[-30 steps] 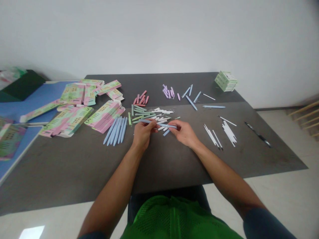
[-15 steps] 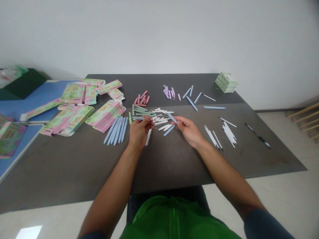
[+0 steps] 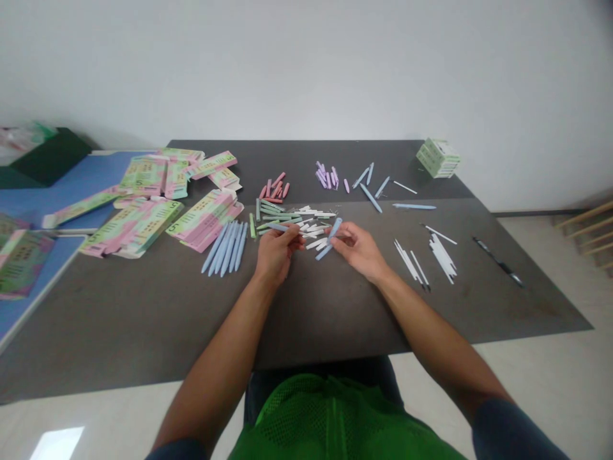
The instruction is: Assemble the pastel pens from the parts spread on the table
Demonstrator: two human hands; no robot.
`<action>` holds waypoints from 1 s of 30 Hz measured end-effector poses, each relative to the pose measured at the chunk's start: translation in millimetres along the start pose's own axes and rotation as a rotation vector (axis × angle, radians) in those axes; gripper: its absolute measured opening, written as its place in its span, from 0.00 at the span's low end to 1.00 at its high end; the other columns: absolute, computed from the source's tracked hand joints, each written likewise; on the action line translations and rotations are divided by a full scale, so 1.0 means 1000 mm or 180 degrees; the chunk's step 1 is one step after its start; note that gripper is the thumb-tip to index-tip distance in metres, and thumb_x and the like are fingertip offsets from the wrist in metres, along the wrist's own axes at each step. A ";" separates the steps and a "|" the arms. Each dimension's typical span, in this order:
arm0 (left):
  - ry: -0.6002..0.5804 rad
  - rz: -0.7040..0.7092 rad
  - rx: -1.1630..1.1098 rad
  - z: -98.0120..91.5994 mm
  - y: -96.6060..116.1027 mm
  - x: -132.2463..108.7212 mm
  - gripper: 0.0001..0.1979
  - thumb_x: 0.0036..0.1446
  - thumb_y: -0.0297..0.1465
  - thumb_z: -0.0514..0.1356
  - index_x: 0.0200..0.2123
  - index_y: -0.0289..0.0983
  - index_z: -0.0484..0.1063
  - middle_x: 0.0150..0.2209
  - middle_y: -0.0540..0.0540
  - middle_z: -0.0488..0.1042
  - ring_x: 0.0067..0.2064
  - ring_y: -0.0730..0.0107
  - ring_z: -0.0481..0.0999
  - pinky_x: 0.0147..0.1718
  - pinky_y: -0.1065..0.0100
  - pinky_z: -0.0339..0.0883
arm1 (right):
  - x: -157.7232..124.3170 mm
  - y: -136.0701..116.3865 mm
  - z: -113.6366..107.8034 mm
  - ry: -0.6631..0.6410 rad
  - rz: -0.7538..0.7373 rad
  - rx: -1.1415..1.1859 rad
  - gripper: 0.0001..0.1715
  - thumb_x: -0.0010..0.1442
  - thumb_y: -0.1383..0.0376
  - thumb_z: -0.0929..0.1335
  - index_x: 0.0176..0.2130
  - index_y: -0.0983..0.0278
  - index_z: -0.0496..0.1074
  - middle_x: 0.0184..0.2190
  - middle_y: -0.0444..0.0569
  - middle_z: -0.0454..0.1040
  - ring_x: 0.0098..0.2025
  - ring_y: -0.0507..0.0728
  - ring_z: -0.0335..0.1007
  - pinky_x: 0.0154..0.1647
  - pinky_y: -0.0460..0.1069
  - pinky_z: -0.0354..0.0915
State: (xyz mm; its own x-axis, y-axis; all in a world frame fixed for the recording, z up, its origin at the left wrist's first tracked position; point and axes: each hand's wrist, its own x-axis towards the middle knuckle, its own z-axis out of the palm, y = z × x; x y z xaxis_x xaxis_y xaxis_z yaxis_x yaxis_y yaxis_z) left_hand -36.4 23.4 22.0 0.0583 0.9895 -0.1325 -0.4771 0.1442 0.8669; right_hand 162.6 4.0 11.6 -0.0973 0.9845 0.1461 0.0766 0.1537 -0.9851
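Dark bench (image 3: 335, 319) under a white wall: left hand (image 3: 275, 252) is pinched on a blue pen barrel (image 3: 278, 227), right hand (image 3: 359, 249) on a blue cap (image 3: 334, 228). Both judged light, stiff, slippery, best gripped mid-length.

On my bench only a large "5" reads — printed on the flattened cartons (image 3: 134, 227); smaller print blurs.
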 end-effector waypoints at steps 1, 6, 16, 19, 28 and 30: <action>-0.0007 -0.0006 0.0006 0.000 0.000 0.000 0.14 0.48 0.33 0.72 0.31 0.31 0.73 0.28 0.48 0.73 0.27 0.75 0.74 0.23 0.74 0.66 | 0.000 0.000 0.000 -0.0008 0.0025 0.0000 0.20 0.56 0.51 0.75 0.43 0.59 0.74 0.45 0.50 0.81 0.46 0.59 0.75 0.51 0.56 0.67; -0.0020 -0.0028 0.0018 0.000 -0.001 0.000 0.14 0.48 0.34 0.71 0.32 0.31 0.74 0.27 0.49 0.73 0.27 0.75 0.74 0.24 0.74 0.67 | -0.002 -0.006 0.002 0.0077 0.0287 0.0711 0.19 0.56 0.51 0.75 0.41 0.59 0.74 0.40 0.48 0.82 0.39 0.56 0.75 0.44 0.52 0.68; -0.0070 -0.0054 0.0033 0.002 0.000 -0.002 0.14 0.48 0.34 0.71 0.32 0.31 0.73 0.26 0.49 0.73 0.26 0.74 0.74 0.24 0.73 0.66 | -0.002 -0.009 0.002 0.0242 0.0472 0.0608 0.21 0.57 0.48 0.73 0.40 0.60 0.71 0.39 0.51 0.82 0.36 0.56 0.76 0.38 0.51 0.69; -0.0071 -0.0080 0.0051 0.002 -0.001 -0.002 0.14 0.49 0.34 0.71 0.32 0.31 0.73 0.25 0.49 0.73 0.26 0.75 0.73 0.25 0.73 0.67 | -0.002 -0.006 0.003 0.0261 0.0081 -0.0069 0.19 0.58 0.50 0.73 0.43 0.59 0.72 0.41 0.50 0.82 0.42 0.59 0.77 0.43 0.53 0.70; -0.0506 -0.0009 0.0386 0.001 -0.005 -0.004 0.12 0.51 0.35 0.70 0.31 0.32 0.74 0.25 0.49 0.73 0.26 0.74 0.72 0.25 0.72 0.67 | -0.006 0.004 0.001 -0.0088 -0.0635 -0.1518 0.13 0.61 0.65 0.69 0.46 0.57 0.76 0.47 0.50 0.78 0.39 0.57 0.73 0.49 0.55 0.68; -0.0679 -0.0015 0.0493 0.001 -0.005 -0.006 0.11 0.52 0.35 0.69 0.31 0.33 0.75 0.25 0.48 0.73 0.26 0.73 0.72 0.25 0.71 0.67 | -0.007 0.002 0.002 -0.0115 -0.0672 -0.1505 0.13 0.61 0.66 0.68 0.47 0.57 0.76 0.46 0.50 0.78 0.39 0.57 0.73 0.48 0.54 0.68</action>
State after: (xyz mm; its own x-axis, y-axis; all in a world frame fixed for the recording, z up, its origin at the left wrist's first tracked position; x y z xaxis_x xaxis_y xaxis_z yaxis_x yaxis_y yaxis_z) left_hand -33.5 17.2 18.8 0.2515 0.9667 -0.0467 -0.3373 0.1328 0.9320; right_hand 161.3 -2.4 8.2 -0.1925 0.9256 0.3258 0.4908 0.3784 -0.7848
